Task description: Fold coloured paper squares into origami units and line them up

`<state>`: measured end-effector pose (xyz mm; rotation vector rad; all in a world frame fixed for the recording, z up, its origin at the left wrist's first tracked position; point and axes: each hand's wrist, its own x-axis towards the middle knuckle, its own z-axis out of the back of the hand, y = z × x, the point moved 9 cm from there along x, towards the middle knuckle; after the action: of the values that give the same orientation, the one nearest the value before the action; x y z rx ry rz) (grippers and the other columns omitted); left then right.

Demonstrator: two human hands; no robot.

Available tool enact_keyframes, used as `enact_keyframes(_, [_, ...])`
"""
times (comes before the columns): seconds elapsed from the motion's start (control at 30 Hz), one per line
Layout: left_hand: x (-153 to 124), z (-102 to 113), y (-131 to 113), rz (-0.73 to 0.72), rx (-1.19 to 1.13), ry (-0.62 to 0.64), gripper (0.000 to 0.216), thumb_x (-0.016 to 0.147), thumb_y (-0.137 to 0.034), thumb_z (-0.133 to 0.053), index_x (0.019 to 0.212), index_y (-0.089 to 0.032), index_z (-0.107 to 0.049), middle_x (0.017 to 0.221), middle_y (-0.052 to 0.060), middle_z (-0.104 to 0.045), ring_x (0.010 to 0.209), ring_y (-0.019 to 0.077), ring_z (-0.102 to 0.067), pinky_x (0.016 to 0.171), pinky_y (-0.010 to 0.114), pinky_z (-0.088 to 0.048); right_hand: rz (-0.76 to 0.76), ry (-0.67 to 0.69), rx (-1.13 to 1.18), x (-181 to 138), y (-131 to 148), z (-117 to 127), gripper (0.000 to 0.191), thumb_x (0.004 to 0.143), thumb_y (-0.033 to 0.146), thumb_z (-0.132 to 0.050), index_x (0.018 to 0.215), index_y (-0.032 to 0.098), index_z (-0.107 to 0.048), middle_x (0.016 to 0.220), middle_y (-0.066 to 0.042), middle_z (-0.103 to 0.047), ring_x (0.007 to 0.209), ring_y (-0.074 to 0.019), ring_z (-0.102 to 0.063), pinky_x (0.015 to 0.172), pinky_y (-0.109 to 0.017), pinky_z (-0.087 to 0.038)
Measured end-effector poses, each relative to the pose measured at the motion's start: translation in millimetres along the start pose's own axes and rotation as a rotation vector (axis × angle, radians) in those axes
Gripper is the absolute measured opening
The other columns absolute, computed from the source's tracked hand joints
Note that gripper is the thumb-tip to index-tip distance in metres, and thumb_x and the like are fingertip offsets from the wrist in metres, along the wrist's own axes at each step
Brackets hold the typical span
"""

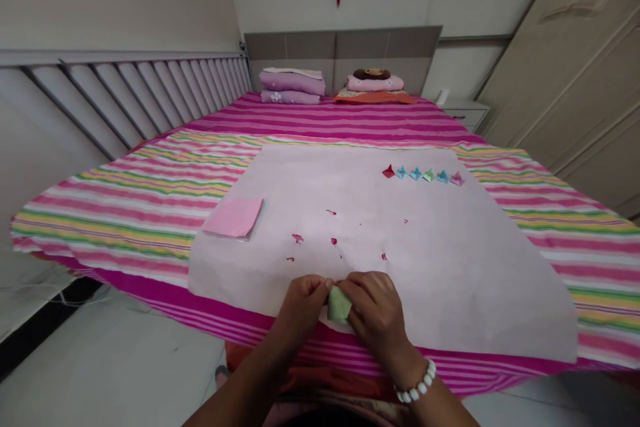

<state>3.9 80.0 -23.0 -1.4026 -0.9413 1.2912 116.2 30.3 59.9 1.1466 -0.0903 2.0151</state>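
Between my two hands is a small piece of folded light green paper, held just above the near edge of a large white sheet. My left hand pinches its upper left corner between thumb and finger. My right hand, with a white beaded bracelet at the wrist, grips its right side; those fingertips are partly hidden. Farther off at the right, a row of several small folded paper boats in red, blue, green and pink stands on the sheet. A stack of pink square paper lies at the left.
The sheet covers part of a bed with a striped bedspread. Small red marks or scraps dot its middle. Folded purple bedding and a pink pile sit by the headboard. White rails run along the left.
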Motion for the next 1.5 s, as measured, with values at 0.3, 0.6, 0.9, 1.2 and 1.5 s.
enact_keyframes(0.3, [2, 0, 9, 0.004, 0.031, 0.059, 0.037, 0.070, -0.047, -0.060, 0.051, -0.018, -0.046, 0.049, -0.006, -0.034, 0.050, 0.0095, -0.030, 0.049, 0.024, -0.026, 0.112, 0.058, -0.014, -2, 8, -6, 0.037, 0.076, -0.004, -0.043, 0.095, 0.020, -0.064, 0.101, -0.011, -0.062, 0.093, -0.0242, -0.054, 0.074, -0.041, -0.045])
enact_keyframes(0.6, [5, 10, 15, -0.020, 0.054, -0.054, 0.036, 0.070, -0.047, -0.061, 0.053, -0.016, -0.054, 0.047, -0.006, -0.038, 0.048, 0.0102, -0.034, 0.049, 0.023, -0.027, -0.025, 0.159, 0.200, -15, -9, -18, 0.046, 0.074, -0.002, -0.045, 0.107, 0.023, -0.064, 0.113, -0.010, -0.061, 0.104, -0.0248, -0.055, 0.083, -0.045, -0.047])
enact_keyframes(0.9, [-11, 14, -16, -0.197, 0.141, -0.212, 0.025, 0.080, -0.035, -0.055, 0.073, -0.016, -0.070, 0.066, 0.003, -0.067, 0.064, 0.0181, -0.057, 0.060, 0.026, -0.042, -1.087, -0.033, 1.184, -52, -59, -56, 0.024, 0.080, 0.036, -0.063, 0.093, 0.017, -0.066, 0.081, -0.007, -0.069, 0.072, -0.0188, -0.064, 0.064, -0.030, -0.051])
enact_keyframes(1.2, [-5, -2, 5, 0.056, -0.166, -0.020, 0.034, 0.076, -0.045, -0.060, 0.084, -0.014, -0.073, 0.078, 0.007, -0.072, 0.077, 0.0211, -0.063, 0.073, 0.032, -0.047, -1.220, -0.046, 1.184, -56, -61, -62, 0.029, 0.054, 0.037, -0.085, 0.061, 0.016, -0.065, 0.053, 0.002, -0.062, 0.047, -0.0106, -0.051, 0.049, -0.023, -0.040])
enact_keyframes(1.5, [-3, 6, 6, 0.000, -0.141, -0.070, 0.028, 0.063, -0.040, -0.073, 0.058, -0.014, -0.062, 0.052, -0.003, -0.056, 0.052, 0.0118, -0.049, 0.054, 0.024, -0.038, -1.220, -0.051, 1.199, -55, -55, -62, 0.028, 0.055, 0.035, -0.085, 0.064, 0.016, -0.067, 0.055, 0.002, -0.063, 0.049, -0.0105, -0.052, 0.049, -0.023, -0.041])
